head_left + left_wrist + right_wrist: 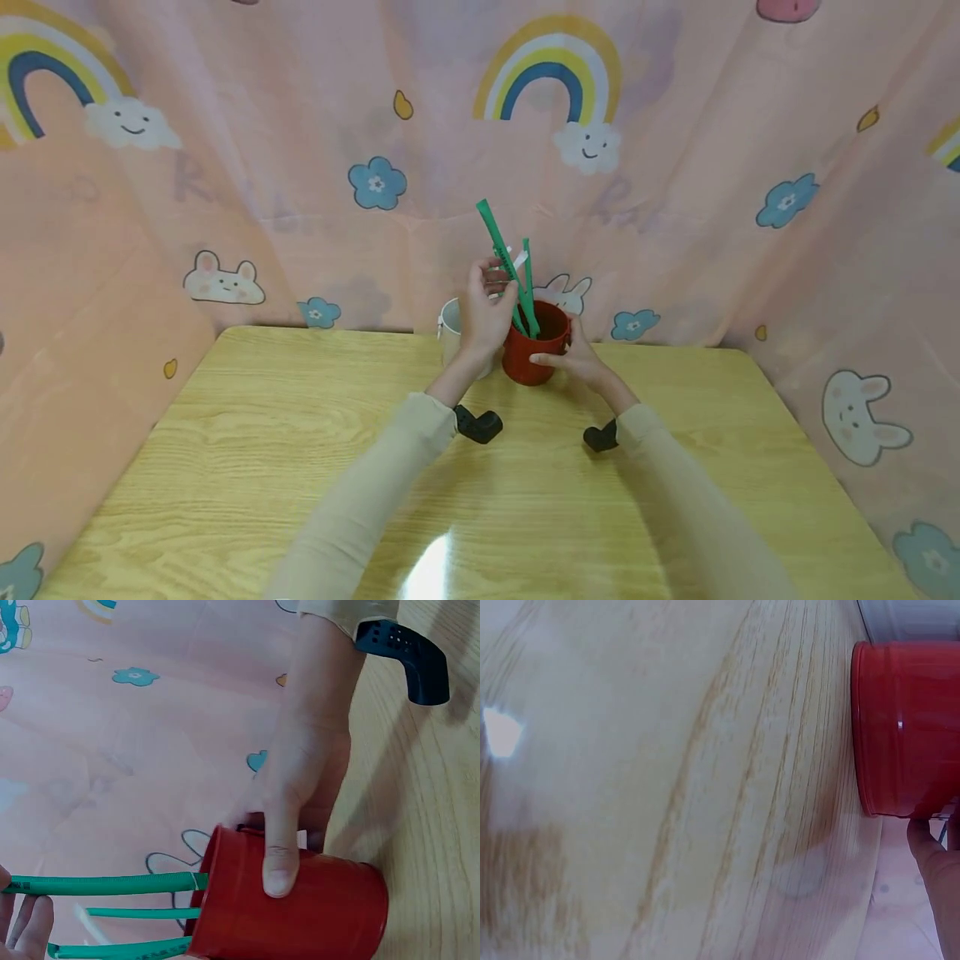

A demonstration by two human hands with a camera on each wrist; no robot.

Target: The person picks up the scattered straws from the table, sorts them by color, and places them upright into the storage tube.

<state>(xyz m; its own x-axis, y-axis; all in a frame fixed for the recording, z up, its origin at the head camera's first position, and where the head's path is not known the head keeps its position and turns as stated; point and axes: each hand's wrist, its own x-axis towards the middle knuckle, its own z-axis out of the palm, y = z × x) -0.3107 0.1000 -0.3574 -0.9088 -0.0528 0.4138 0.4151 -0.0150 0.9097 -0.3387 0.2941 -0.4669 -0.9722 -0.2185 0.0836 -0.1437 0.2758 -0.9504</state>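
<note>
A red bucket (528, 367) stands near the table's back edge, with several long green sticks (529, 283) leaning up out of it. My left hand (487, 312) is above its left side, thumb and fingers pinching the longest green stick (112, 885), whose lower end is at the bucket's rim. Dark print shows on this stick. With my right hand (581, 360) I grip the bucket's right side; the thumb (279, 862) lies along the wall in the left wrist view. The right wrist view has the bucket's lower part and a few fingertips.
A white bucket (450, 321) stands just left of the red one, partly behind my left hand. Close behind the wooden table (300, 433) hangs a pink patterned curtain (427, 233). Black wrist mounts (480, 425) stick out under both sleeves.
</note>
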